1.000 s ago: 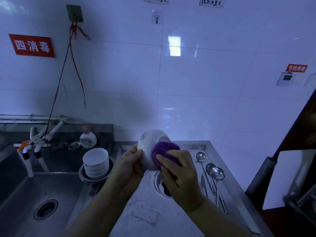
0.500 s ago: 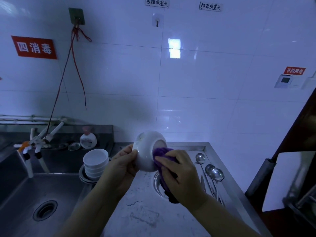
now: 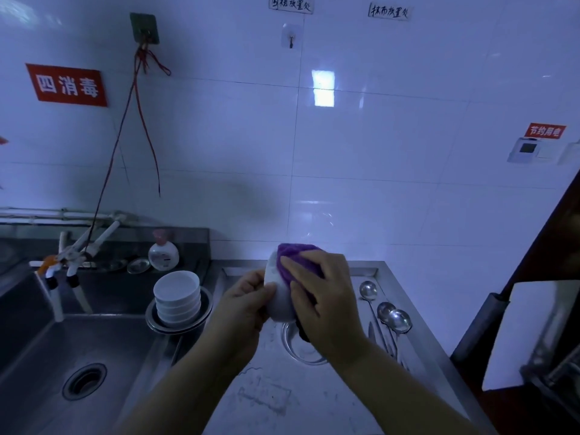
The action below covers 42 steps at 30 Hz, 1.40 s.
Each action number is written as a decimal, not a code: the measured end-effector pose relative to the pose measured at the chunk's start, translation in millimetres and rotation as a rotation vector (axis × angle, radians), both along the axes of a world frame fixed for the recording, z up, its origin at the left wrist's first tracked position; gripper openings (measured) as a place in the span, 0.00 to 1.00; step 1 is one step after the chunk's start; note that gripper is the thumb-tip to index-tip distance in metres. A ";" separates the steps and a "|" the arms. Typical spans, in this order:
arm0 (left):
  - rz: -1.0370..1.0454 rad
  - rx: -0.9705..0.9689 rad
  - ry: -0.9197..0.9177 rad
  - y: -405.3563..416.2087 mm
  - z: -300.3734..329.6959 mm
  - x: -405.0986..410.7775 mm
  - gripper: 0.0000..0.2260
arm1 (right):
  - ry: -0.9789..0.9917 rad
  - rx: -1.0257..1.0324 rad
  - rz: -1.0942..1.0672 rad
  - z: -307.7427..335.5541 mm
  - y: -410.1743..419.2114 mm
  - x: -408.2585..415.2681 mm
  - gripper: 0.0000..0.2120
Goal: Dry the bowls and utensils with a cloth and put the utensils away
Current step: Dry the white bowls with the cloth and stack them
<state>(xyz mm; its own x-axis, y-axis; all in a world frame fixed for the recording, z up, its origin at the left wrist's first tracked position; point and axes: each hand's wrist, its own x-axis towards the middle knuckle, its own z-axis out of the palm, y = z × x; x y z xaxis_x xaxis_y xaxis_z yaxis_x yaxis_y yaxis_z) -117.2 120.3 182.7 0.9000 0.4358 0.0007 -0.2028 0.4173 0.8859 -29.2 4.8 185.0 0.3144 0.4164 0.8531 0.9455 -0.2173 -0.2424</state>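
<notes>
Head view, frame centre: left hand (image 3: 243,304) grips the bowl (image 3: 277,304); right hand (image 3: 323,296) presses the cloth (image 3: 293,255) against it. Best to turn the bowl steadily.

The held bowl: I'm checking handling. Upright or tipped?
Tipped: the bowl sits sideways between left hand and right hand, purple cloth against it.

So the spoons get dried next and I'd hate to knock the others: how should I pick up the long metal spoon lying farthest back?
Pinch the long metal spoon by its thin handle, from above: it lies flat, bowl toward the wall, clear of the paired spoons.
</notes>
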 end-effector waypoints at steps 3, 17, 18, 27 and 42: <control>-0.038 -0.129 -0.069 2.9 5.0 -0.3 0.11 | -0.155 -0.046 0.059 -22.9 -1.9 -5.5 0.14; 0.047 -0.418 -0.032 -10.7 11.3 9.7 0.11 | -0.289 0.013 -0.033 -24.9 8.7 5.5 0.14; 0.051 -0.457 -0.037 -10.7 12.4 9.9 0.12 | -0.340 0.006 -0.023 -32.0 7.8 6.2 0.13; 0.095 -0.729 -0.088 -12.7 9.3 13.6 0.10 | -0.106 0.207 -0.038 -25.3 -1.1 28.4 0.14; -0.104 -0.817 -0.102 -19.4 0.2 14.5 0.18 | -0.299 0.262 -0.078 -49.2 2.9 31.1 0.09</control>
